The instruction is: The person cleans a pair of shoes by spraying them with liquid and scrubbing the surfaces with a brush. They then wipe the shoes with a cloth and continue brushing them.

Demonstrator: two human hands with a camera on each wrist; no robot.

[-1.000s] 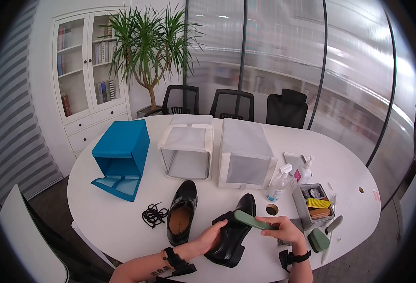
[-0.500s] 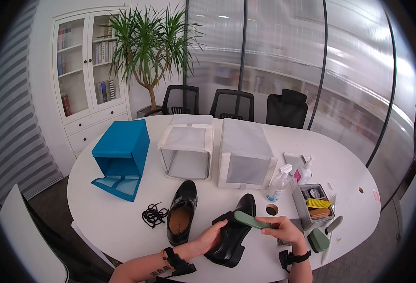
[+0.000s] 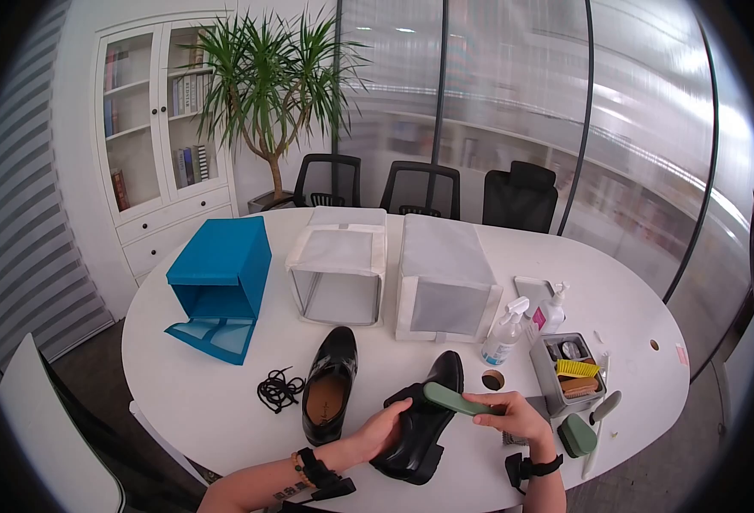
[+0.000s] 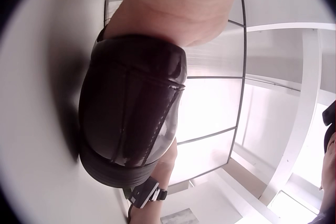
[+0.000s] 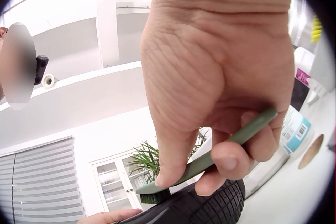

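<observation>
A black shoe [image 3: 409, 445] lies tilted on its side near the table's front edge, its sole towards the right. My left hand [image 3: 379, 432] grips it at the opening; in the left wrist view the shoe's heel [image 4: 131, 108] fills the middle. My right hand [image 3: 514, 416] pinches a green-handled brush [image 3: 454, 399] between thumb and fingers. In the right wrist view the dark green bristles [image 5: 152, 198] meet the shoe's side near the sole [image 5: 220, 203]. A second black shoe [image 3: 330, 385] stands upright to the left, beside a coil of black laces [image 3: 280, 390].
A blue box [image 3: 220, 252] and two pale fabric boxes [image 3: 337, 248] [image 3: 447, 274] stand at the back. To the right are a spray bottle [image 3: 503, 335], a pump bottle [image 3: 550, 313], a grey bin of brushes [image 3: 556, 398] and a green block [image 3: 577, 435].
</observation>
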